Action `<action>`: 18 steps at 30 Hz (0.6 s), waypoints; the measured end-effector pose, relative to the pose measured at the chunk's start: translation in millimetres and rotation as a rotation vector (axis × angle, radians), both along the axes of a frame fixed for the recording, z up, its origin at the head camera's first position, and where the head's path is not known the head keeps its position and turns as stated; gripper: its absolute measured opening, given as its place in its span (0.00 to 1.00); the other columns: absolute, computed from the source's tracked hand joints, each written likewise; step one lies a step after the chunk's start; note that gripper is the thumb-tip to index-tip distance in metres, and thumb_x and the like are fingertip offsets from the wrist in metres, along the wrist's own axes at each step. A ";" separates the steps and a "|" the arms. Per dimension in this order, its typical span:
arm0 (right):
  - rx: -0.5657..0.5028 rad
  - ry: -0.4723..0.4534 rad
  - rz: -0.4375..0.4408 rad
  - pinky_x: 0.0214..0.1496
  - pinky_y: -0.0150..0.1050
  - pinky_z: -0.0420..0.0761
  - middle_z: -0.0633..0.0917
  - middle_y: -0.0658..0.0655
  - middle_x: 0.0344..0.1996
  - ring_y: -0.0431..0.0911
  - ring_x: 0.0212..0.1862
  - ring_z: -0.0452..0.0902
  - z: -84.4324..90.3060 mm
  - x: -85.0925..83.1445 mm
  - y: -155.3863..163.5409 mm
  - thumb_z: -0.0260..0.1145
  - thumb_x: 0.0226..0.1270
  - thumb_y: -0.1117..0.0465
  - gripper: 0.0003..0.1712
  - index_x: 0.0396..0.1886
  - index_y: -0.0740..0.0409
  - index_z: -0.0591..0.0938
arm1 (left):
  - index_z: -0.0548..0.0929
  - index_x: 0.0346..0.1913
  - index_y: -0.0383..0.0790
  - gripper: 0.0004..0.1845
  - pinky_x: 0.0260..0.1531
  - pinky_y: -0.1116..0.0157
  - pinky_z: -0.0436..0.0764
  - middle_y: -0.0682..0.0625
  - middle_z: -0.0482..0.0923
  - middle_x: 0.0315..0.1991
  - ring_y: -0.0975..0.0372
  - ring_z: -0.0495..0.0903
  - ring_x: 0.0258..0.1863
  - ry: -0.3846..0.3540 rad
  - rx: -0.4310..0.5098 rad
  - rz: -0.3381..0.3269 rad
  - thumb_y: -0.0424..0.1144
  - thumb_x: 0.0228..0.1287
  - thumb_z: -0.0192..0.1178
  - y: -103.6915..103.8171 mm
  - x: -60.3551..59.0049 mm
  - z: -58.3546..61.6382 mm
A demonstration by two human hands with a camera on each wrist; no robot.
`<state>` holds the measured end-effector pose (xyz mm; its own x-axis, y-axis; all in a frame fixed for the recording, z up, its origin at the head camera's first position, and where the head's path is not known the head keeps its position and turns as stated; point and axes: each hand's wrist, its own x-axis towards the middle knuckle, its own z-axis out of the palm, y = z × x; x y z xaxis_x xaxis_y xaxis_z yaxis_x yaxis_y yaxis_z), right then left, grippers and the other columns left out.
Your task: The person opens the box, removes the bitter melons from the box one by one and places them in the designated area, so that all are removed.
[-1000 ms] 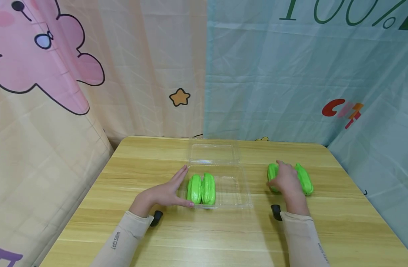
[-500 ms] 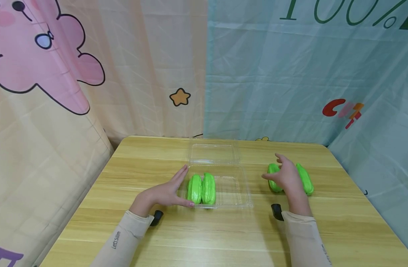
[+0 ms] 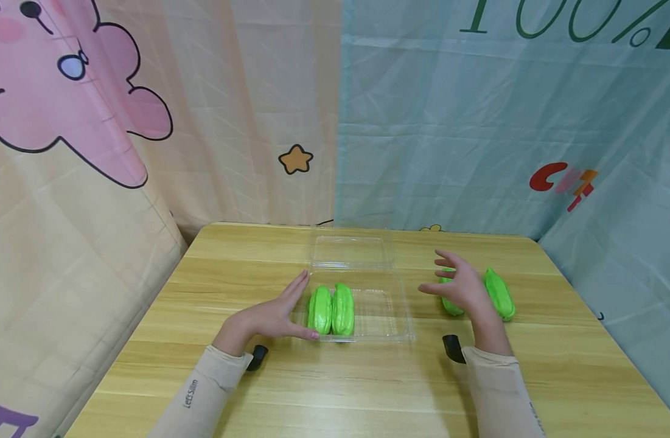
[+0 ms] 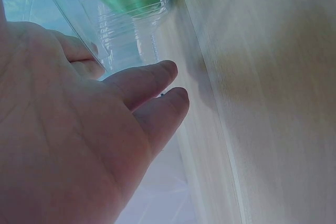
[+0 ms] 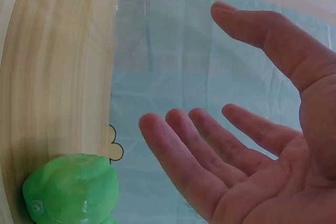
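A: While the left hand (image 3: 269,319) lies against the clear plastic container (image 3: 362,304), what do its fingers do?

B: They are extended and flat along the container's left wall, thumb at the front corner. They grip nothing.

A: Contents of the container?

B: Two green gourds (image 3: 331,310), side by side in the left part of the tray. The lid (image 3: 351,251) is folded open behind it, flat on the wooden table (image 3: 367,383).

A: State of the right hand (image 3: 460,289)?

B: Fingers spread and relaxed, palm empty, raised just above two loose green gourds (image 3: 500,295) lying on the table right of the container. No contact is visible in the right wrist view.
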<state>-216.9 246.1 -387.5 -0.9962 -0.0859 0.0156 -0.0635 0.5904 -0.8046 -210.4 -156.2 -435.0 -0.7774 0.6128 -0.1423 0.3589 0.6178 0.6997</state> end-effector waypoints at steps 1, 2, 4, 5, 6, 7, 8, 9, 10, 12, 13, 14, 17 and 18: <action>-0.007 0.004 0.010 0.62 0.58 0.75 0.67 0.70 0.71 0.65 0.67 0.68 -0.3 0.2 -0.3 0.80 0.57 0.58 0.56 0.79 0.63 0.58 | 0.28 0.80 0.41 0.70 0.73 0.46 0.50 0.46 0.20 0.80 0.47 0.32 0.78 -0.002 -0.002 0.000 0.61 0.56 0.72 0.0 -0.2 -0.2; -0.015 0.009 0.019 0.62 0.58 0.75 0.68 0.69 0.71 0.65 0.67 0.68 -0.5 0.3 -0.8 0.80 0.57 0.58 0.56 0.79 0.62 0.58 | 0.28 0.80 0.41 0.70 0.73 0.46 0.50 0.46 0.20 0.80 0.47 0.32 0.78 -0.003 -0.002 0.000 0.61 0.56 0.72 0.0 -0.3 -0.4; -0.038 0.016 0.041 0.61 0.57 0.76 0.69 0.68 0.70 0.65 0.67 0.69 -1.3 0.5 -1.8 0.81 0.56 0.58 0.56 0.79 0.62 0.59 | 0.28 0.80 0.41 0.70 0.73 0.46 0.50 0.46 0.21 0.80 0.47 0.32 0.78 -0.003 -0.002 0.000 0.62 0.56 0.72 -0.2 -0.7 -0.8; -0.047 0.019 0.052 0.60 0.57 0.77 0.69 0.68 0.70 0.64 0.66 0.69 -2.0 0.5 -2.4 0.81 0.56 0.58 0.56 0.79 0.62 0.60 | 0.27 0.80 0.42 0.71 0.73 0.46 0.50 0.46 0.20 0.80 0.48 0.32 0.78 -0.006 -0.003 0.000 0.62 0.55 0.72 -0.3 -0.8 -0.9; -0.056 0.023 0.064 0.60 0.57 0.77 0.69 0.68 0.70 0.64 0.66 0.70 -2.7 0.4 -3.5 0.81 0.56 0.58 0.56 0.78 0.62 0.60 | 0.27 0.80 0.42 0.71 0.73 0.46 0.50 0.46 0.20 0.80 0.48 0.32 0.78 -0.010 -0.005 0.002 0.62 0.55 0.72 -0.4 -0.8 -0.9; -0.066 0.028 0.079 0.59 0.56 0.78 0.69 0.69 0.70 0.65 0.66 0.70 -3.3 -0.2 -4.8 0.81 0.56 0.58 0.55 0.78 0.62 0.60 | 0.27 0.80 0.43 0.71 0.73 0.47 0.50 0.47 0.20 0.80 0.49 0.32 0.78 -0.015 -0.006 0.004 0.63 0.55 0.73 -0.5 -0.8 -1.1; -0.070 0.033 0.091 0.59 0.56 0.78 0.69 0.69 0.69 0.65 0.66 0.70 -3.9 -0.6 -6.5 0.81 0.56 0.58 0.55 0.78 0.62 0.60 | 0.27 0.80 0.43 0.71 0.73 0.46 0.50 0.47 0.20 0.80 0.49 0.32 0.78 -0.016 -0.005 0.005 0.63 0.55 0.73 -0.5 -0.7 -1.3; -0.074 0.034 0.102 0.58 0.55 0.79 0.69 0.69 0.69 0.65 0.66 0.70 -4.5 -0.9 -8.3 0.81 0.56 0.58 0.55 0.78 0.62 0.60 | 0.27 0.80 0.43 0.72 0.73 0.47 0.50 0.47 0.20 0.80 0.49 0.32 0.78 -0.018 -0.007 0.008 0.63 0.54 0.73 -0.6 -0.8 -1.4; -0.080 0.033 0.111 0.58 0.55 0.79 0.70 0.69 0.69 0.65 0.66 0.70 -5.0 -1.1 -10.4 0.81 0.56 0.58 0.55 0.78 0.61 0.60 | 0.27 0.80 0.43 0.71 0.73 0.47 0.50 0.48 0.20 0.80 0.49 0.32 0.78 -0.019 -0.006 0.010 0.63 0.54 0.73 -0.6 -0.9 -1.7; -0.101 0.031 0.135 0.56 0.54 0.80 0.70 0.69 0.69 0.65 0.65 0.71 -5.7 -1.2 -15.8 0.81 0.56 0.59 0.54 0.78 0.61 0.61 | 0.27 0.80 0.44 0.72 0.73 0.47 0.50 0.49 0.20 0.80 0.50 0.32 0.78 -0.020 -0.010 0.013 0.63 0.54 0.73 -0.7 -0.9 -1.8; -0.113 0.026 0.148 0.56 0.54 0.81 0.71 0.68 0.68 0.64 0.65 0.71 -5.8 -0.9 -18.7 0.81 0.56 0.59 0.54 0.78 0.60 0.61 | 0.27 0.80 0.44 0.72 0.73 0.48 0.50 0.49 0.20 0.80 0.50 0.32 0.78 -0.019 -0.010 0.013 0.63 0.54 0.73 -0.6 -1.1 -2.0; -0.125 0.024 0.162 0.56 0.53 0.81 0.71 0.68 0.68 0.64 0.65 0.71 -6.2 -0.6 -21.8 0.81 0.56 0.60 0.54 0.78 0.60 0.62 | 0.27 0.80 0.43 0.71 0.73 0.47 0.50 0.48 0.20 0.80 0.49 0.32 0.78 -0.013 -0.006 0.010 0.62 0.54 0.73 -0.5 -1.1 -2.0; -0.168 0.004 0.193 0.55 0.53 0.81 0.72 0.67 0.68 0.63 0.65 0.72 -6.8 0.4 -30.9 0.81 0.54 0.61 0.53 0.77 0.58 0.64 | 0.26 0.80 0.43 0.71 0.73 0.47 0.50 0.48 0.19 0.80 0.49 0.32 0.78 -0.010 -0.009 0.005 0.62 0.55 0.73 -0.1 -1.4 -1.7; -0.176 0.001 0.204 0.55 0.52 0.81 0.72 0.66 0.68 0.63 0.65 0.72 -7.1 0.5 -33.6 0.81 0.54 0.61 0.53 0.77 0.58 0.64 | 0.27 0.80 0.42 0.71 0.73 0.46 0.50 0.47 0.20 0.80 0.48 0.32 0.78 -0.007 -0.006 0.003 0.62 0.55 0.73 0.0 -1.3 -1.7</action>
<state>-216.4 212.5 -394.6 -0.9585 -0.2807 0.0489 -0.1675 0.4164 -0.8936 -211.7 -156.2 -436.7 -0.7780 0.6097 -0.1516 0.3519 0.6228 0.6988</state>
